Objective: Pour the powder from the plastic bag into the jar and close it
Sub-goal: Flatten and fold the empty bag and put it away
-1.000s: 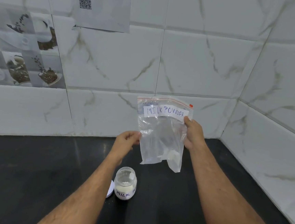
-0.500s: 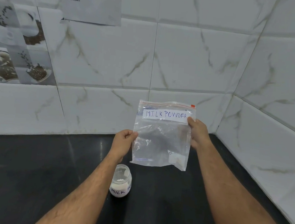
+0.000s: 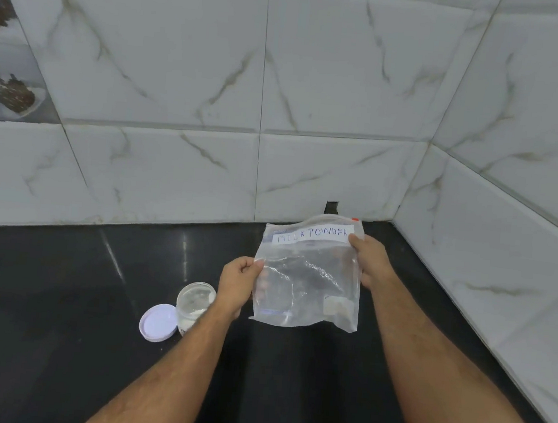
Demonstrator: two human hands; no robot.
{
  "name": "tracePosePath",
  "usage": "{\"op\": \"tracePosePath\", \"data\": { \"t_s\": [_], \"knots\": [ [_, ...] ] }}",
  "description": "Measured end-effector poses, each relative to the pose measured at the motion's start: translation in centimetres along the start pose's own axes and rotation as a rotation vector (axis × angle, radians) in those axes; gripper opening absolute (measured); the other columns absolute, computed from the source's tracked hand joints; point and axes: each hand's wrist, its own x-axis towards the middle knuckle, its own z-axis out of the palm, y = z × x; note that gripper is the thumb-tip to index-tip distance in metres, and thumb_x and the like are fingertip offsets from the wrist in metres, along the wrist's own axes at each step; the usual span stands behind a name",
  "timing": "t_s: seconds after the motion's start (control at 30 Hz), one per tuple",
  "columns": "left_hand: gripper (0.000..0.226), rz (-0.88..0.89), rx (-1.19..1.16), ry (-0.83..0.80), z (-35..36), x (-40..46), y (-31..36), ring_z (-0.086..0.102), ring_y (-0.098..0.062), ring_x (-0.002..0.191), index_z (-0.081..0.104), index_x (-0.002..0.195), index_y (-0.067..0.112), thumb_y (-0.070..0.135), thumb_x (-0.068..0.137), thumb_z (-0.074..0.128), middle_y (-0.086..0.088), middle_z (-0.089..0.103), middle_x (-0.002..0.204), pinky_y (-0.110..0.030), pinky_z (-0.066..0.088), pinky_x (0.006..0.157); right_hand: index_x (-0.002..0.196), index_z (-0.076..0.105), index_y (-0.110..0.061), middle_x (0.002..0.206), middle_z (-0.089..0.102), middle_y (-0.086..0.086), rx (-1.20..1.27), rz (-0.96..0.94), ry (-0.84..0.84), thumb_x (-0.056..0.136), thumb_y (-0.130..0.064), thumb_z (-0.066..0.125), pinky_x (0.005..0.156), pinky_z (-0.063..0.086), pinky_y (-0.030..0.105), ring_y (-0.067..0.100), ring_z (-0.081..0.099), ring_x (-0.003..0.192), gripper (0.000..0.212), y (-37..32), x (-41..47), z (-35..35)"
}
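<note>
A clear plastic bag [image 3: 305, 281] with a white label reading MILK POWDER hangs flat above the black counter. A small clump of white powder [image 3: 337, 305] sits in its lower right corner. My left hand [image 3: 237, 283] pinches the bag's left edge. My right hand [image 3: 369, 261] grips its upper right corner beside the label. A small glass jar [image 3: 193, 305] stands open on the counter left of my left wrist, with white powder inside. Its white lid [image 3: 157, 322] lies flat beside it on the left, touching it.
The black counter [image 3: 61, 293] meets marble-pattern tiled walls at the back [image 3: 263, 108] and at the right [image 3: 504, 248], forming a corner behind the bag. Picture tiles [image 3: 8, 86] are on the far left wall.
The bag has come down lower toward the counter, still held by both hands. The view has tilted down, so the jar's lid now shows beside the jar.
</note>
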Motion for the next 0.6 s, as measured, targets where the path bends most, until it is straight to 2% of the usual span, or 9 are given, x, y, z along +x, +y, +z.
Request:
{"op": "tracePosePath", "data": {
  "t_s": [0.07, 0.13, 0.27, 0.4, 0.5, 0.6],
  "knots": [
    [0.021, -0.054, 0.014, 0.001, 0.7, -0.6, -1.7, 0.066, -0.025, 0.074, 0.067, 0.081, 0.009, 0.025, 0.095, 0.064, -0.015, 0.072, 0.083, -0.046, 0.058, 0.075, 0.123, 0.065, -0.009, 0.116, 0.072, 0.011, -0.046, 0.043, 0.007, 0.101, -0.016, 0.056, 0.090, 0.059, 0.048, 0.031, 0.071, 0.104, 0.025, 1.8, 0.4, -1.0],
    [0.020, -0.107, 0.031, -0.013, 1.1, -1.4, -3.3, 0.071, -0.026, 0.079, 0.067, 0.085, 0.009, 0.025, 0.095, 0.063, -0.012, 0.075, 0.088, -0.051, 0.059, 0.080, 0.124, 0.065, -0.010, 0.117, 0.072, 0.010, -0.081, 0.086, 0.009, 0.101, -0.017, 0.056, 0.094, 0.058, 0.051, 0.030, 0.070, 0.105, 0.025, 3.7, 0.6, -2.0],
    [0.014, -0.206, 0.091, -0.056, 1.5, -2.8, -5.5, 0.074, -0.031, 0.090, 0.065, 0.096, 0.009, 0.022, 0.094, 0.064, -0.012, 0.076, 0.096, -0.050, 0.061, 0.079, 0.125, 0.065, -0.006, 0.119, 0.071, 0.014, -0.112, 0.171, 0.026, 0.101, -0.017, 0.058, 0.091, 0.058, 0.047, 0.031, 0.069, 0.105, 0.028, 7.3, 0.8, -3.3],
    [0.014, -0.243, 0.169, -0.091, 1.5, -3.6, -7.1, 0.073, -0.026, 0.092, 0.061, 0.103, 0.012, 0.015, 0.091, 0.066, -0.010, 0.074, 0.103, -0.049, 0.061, 0.080, 0.121, 0.066, -0.002, 0.117, 0.071, 0.015, -0.183, 0.214, 0.026, 0.100, -0.020, 0.060, 0.094, 0.057, 0.050, 0.032, 0.069, 0.103, 0.028, 9.6, 0.1, -4.0],
    [0.030, -0.257, 0.311, -0.110, 1.2, -3.9, -8.2, 0.072, -0.019, 0.093, 0.061, 0.114, 0.017, 0.027, 0.087, 0.069, -0.001, 0.073, 0.105, -0.047, 0.058, 0.087, 0.123, 0.061, -0.006, 0.121, 0.067, 0.014, -0.432, 0.234, 0.034, 0.096, -0.032, 0.064, 0.090, 0.058, 0.051, 0.032, 0.066, 0.106, 0.038, 10.1, -1.2, -4.5],
    [0.055, -0.225, 0.577, -0.109, 0.4, -4.6, -8.5, 0.068, -0.016, 0.094, 0.054, 0.134, 0.016, 0.041, 0.087, 0.066, 0.007, 0.069, 0.101, -0.036, 0.054, 0.083, 0.135, 0.053, -0.009, 0.132, 0.060, 0.011, -0.727, 0.234, 0.092, 0.092, -0.039, 0.065, 0.081, 0.058, 0.044, 0.031, 0.063, 0.110, 0.054, 9.7, -3.9, -5.4]
  ]
}}
